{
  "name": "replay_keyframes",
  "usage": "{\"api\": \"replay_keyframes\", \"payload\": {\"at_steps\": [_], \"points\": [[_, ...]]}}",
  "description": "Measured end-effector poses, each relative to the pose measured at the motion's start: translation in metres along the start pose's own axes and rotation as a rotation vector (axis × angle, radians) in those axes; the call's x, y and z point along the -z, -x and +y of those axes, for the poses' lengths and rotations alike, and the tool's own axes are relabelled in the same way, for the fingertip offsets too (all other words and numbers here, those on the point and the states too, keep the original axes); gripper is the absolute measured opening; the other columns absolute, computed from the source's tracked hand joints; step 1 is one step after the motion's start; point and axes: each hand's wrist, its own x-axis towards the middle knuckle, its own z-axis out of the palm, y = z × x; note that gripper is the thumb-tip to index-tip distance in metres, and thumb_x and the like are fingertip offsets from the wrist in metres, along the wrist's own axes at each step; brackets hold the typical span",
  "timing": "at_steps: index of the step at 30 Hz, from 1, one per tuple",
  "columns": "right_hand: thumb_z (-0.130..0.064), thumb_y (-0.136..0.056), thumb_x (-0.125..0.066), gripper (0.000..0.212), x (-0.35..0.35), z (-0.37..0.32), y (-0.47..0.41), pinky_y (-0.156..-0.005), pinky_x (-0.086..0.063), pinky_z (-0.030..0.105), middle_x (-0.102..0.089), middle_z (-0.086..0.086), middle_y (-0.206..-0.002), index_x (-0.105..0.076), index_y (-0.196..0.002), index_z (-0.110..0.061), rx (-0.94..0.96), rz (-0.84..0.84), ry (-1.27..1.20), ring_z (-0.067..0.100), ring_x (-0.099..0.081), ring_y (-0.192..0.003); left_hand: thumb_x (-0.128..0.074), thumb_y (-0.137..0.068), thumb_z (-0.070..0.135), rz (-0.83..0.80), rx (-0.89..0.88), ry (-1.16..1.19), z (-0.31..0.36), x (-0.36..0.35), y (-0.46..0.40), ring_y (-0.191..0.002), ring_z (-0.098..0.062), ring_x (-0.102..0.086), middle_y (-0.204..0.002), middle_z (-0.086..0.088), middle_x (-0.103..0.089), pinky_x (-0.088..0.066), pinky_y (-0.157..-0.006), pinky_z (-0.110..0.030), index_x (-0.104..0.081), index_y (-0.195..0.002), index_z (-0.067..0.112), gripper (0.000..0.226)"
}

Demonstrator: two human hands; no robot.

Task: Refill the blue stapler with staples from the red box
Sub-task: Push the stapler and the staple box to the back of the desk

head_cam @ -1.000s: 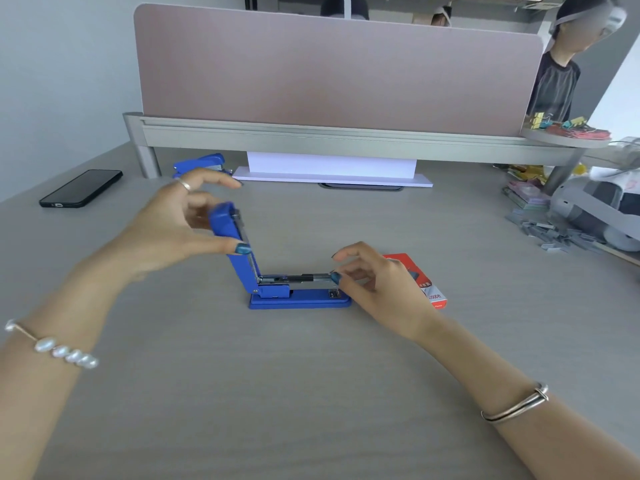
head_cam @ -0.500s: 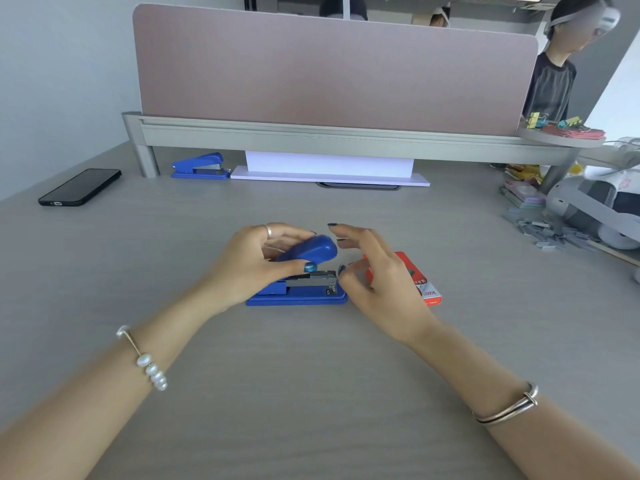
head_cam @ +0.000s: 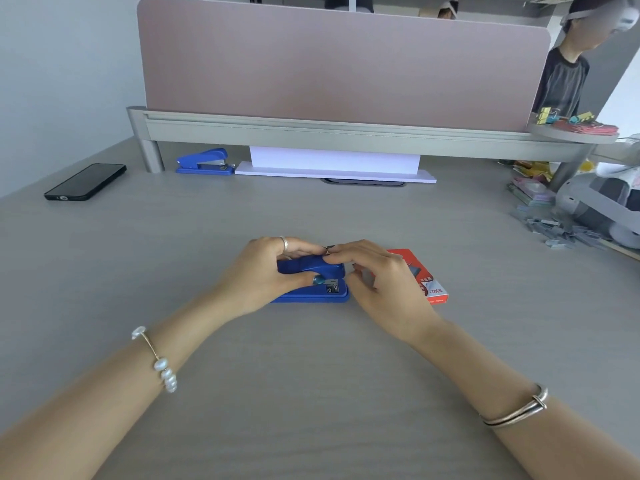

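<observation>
- The blue stapler [head_cam: 311,282] lies flat on the grey bench [head_cam: 311,393], its top arm down over the base.
- The left hand [head_cam: 263,275] wraps the stapler's top: fingers over the far side, thumb on the near side, a closed grip.
- The right hand [head_cam: 377,282] rests fingertips on the stapler's front end, curled, with nothing else held.
- The red box [head_cam: 424,278] lies just right of the stapler, partly hidden by the right hand.
- A second blue stapler [head_cam: 204,162] and a black phone [head_cam: 86,181] sit well apart at the far left.
</observation>
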Motion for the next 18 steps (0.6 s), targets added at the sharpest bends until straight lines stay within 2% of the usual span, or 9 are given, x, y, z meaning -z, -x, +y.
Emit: {"api": "replay_keyframes", "payload": {"at_steps": [3,8,12,14,16,18], "points": [[0.005,-0.069,-0.036,0.044,-0.002,0.004,0.001,-0.086,-0.044,0.010,-0.067,0.008,-0.103,-0.067,-0.096,-0.010,-0.025,0.009,-0.033,0.008,-0.058,-0.097,-0.072,-0.074,0.011,-0.007,-0.016,-0.078,0.000,-0.002,0.002,-0.090,0.015,-0.058,-0.093,0.035,-0.060,-0.043,-0.082,-0.006,-0.067,-0.104,0.034,0.038],[0.008,-0.071,-0.036,0.042,-0.001,0.004,-0.001,-0.083,-0.042,0.006,-0.067,0.008,-0.100,-0.068,-0.094,-0.008,-0.053,-0.020,-0.065,0.007,-0.058,-0.094,-0.071,-0.074,0.011,-0.006,0.006,-0.097,-0.002,-0.004,0.001,-0.094,0.002,-0.062,-0.099,0.022,-0.066,-0.048,-0.087,-0.021,-0.067,-0.105,0.030,0.037],[0.004,-0.077,-0.047,0.040,0.009,-0.001,-0.001,-0.085,-0.042,0.011,-0.064,-0.014,-0.104,-0.065,-0.102,-0.022,-0.112,-0.087,-0.096,0.001,-0.056,-0.102,-0.069,-0.077,0.016,-0.013,0.006,-0.066,-0.001,-0.002,0.003,-0.093,0.006,-0.061,-0.099,0.024,-0.066,-0.044,-0.083,-0.012,-0.065,-0.107,0.033,0.034],[-0.003,-0.081,-0.054,0.039,0.020,-0.002,-0.003,-0.088,-0.042,0.016,-0.060,-0.025,-0.110,-0.060,-0.106,-0.032,-0.155,-0.085,-0.082,0.001,-0.056,-0.103,-0.068,-0.079,0.019,-0.011,0.012,-0.045,-0.002,-0.001,0.004,-0.097,0.008,-0.059,-0.104,0.026,-0.065,-0.042,-0.084,-0.009,-0.063,-0.109,0.035,0.034],[-0.019,-0.082,-0.060,0.037,0.036,0.001,-0.007,-0.095,-0.042,0.025,-0.060,-0.020,-0.117,-0.054,-0.113,-0.037,-0.189,-0.083,-0.035,0.005,-0.055,-0.107,-0.066,-0.080,0.018,-0.011,0.011,-0.033,-0.003,0.000,0.005,-0.101,0.009,-0.056,-0.107,0.029,-0.062,-0.040,-0.086,-0.007,-0.062,-0.110,0.035,0.035],[-0.035,-0.078,-0.062,0.041,0.055,0.007,-0.008,-0.099,-0.034,0.025,-0.055,-0.018,-0.123,-0.051,-0.117,-0.040,-0.248,-0.166,0.087,0.003,-0.045,-0.117,-0.067,-0.080,0.019,-0.014,0.013,-0.033,-0.004,0.000,0.005,-0.100,0.010,-0.057,-0.106,0.029,-0.062,-0.040,-0.084,-0.005,-0.061,-0.111,0.036,0.036]]}}
